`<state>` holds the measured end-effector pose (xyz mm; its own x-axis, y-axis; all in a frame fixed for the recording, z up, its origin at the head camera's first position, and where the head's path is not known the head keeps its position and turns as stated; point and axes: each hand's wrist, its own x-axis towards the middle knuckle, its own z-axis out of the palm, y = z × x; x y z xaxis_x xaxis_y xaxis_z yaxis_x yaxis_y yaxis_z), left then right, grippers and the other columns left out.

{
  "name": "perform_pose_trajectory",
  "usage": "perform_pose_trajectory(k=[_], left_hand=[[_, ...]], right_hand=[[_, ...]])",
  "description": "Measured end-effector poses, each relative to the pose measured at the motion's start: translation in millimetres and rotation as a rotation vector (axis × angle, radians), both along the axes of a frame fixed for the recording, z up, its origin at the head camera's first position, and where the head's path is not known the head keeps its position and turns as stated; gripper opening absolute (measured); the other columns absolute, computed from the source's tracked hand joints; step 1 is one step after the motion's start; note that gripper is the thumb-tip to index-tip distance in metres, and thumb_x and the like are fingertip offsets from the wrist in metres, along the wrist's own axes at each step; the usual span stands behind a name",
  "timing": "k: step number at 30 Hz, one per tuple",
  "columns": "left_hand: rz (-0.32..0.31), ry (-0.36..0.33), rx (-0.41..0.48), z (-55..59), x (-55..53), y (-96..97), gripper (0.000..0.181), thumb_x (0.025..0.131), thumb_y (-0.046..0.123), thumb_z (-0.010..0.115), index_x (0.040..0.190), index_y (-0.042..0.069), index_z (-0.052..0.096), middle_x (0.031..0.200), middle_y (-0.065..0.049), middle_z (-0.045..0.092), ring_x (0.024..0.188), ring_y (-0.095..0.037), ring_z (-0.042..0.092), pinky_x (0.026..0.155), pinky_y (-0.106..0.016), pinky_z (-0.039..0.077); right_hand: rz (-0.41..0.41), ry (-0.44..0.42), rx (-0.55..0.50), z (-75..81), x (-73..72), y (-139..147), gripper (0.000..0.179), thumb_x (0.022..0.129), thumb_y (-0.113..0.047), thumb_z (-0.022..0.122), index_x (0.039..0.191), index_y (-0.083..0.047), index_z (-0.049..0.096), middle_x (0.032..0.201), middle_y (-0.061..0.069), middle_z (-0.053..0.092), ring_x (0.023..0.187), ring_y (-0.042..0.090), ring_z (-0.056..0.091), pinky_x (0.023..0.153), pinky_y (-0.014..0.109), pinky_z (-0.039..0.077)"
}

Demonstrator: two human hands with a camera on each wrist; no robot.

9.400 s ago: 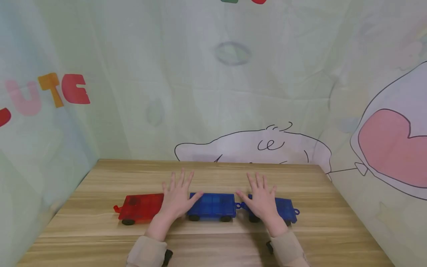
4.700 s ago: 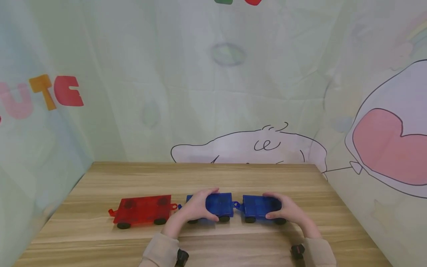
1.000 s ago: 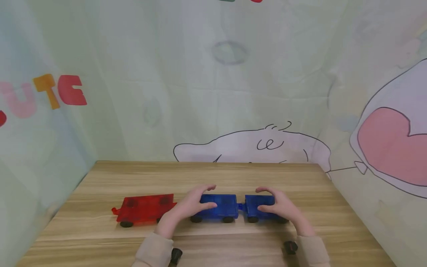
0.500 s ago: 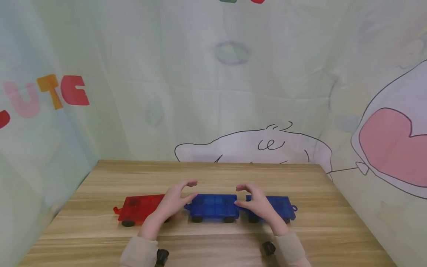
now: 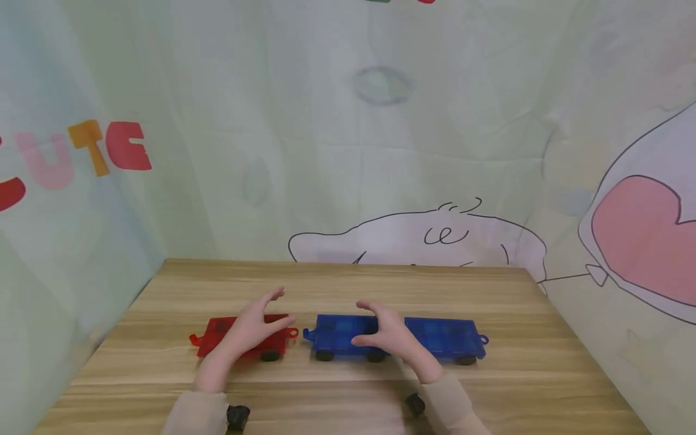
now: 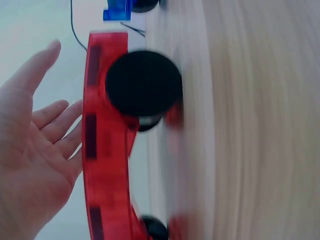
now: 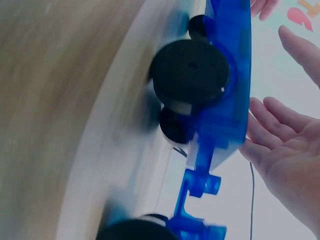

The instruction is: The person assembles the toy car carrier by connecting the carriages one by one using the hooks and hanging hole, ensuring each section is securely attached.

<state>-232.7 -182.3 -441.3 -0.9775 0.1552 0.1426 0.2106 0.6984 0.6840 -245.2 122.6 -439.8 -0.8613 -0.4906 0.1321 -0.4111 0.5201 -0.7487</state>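
Observation:
Three see-through toy train cars with black wheels stand in a row in the head view: a red car [image 5: 272, 344], a middle blue car [image 5: 337, 332] and a right blue car [image 5: 446, 335]. My left hand [image 5: 249, 329] hovers over the red car, thumb and fingers spread apart. Over the right end of the middle blue car is my right hand [image 5: 390, 331], its fingers likewise apart, hiding the joint there. The right wrist view shows a blue coupling [image 7: 200, 182] joining the blue cars. A small gap separates the red ring [image 5: 294, 333] from the blue hook [image 5: 308, 334].
The cars stand on a wood-grain table [image 5: 337, 287]. A printed cloth backdrop [image 5: 304, 181] rises behind the table and at both sides. Each wrist carries a small black device, such as the left one [image 5: 237, 417].
Both hands have moved left: the left from the middle blue car to the red one, the right from the right blue car to the middle one. The cars keep their order.

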Motion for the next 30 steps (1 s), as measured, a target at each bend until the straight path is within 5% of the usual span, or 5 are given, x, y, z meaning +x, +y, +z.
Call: perform_pose_trajectory(k=[10,30], left_hand=[[-0.059,-0.09,-0.036,1.4,8.8,-22.3,0.104,0.071,0.041,0.086,0.15,-0.001,0.032,0.149,-0.025,0.042,0.136,-0.046,0.038,0.106,-0.064,0.037],[-0.182,-0.068,-0.028,-1.0,14.3,-34.8,0.096,0.064,0.029,0.091,0.141,-0.005,0.045,0.141,-0.023,0.051,0.131,-0.045,0.045,0.104,-0.061,0.04]], right_hand=[[0.05,-0.033,0.047,-1.2,-1.1,-8.4,0.08,0.077,-0.023,0.084,0.141,0.004,0.045,0.144,0.02,0.051,0.136,0.039,0.044,0.109,0.056,0.038],[0.081,-0.022,0.11,-6.9,-2.4,-10.4,0.074,0.077,-0.017,0.084,0.138,0.006,0.049,0.141,0.021,0.053,0.134,0.037,0.046,0.111,0.054,0.037]])
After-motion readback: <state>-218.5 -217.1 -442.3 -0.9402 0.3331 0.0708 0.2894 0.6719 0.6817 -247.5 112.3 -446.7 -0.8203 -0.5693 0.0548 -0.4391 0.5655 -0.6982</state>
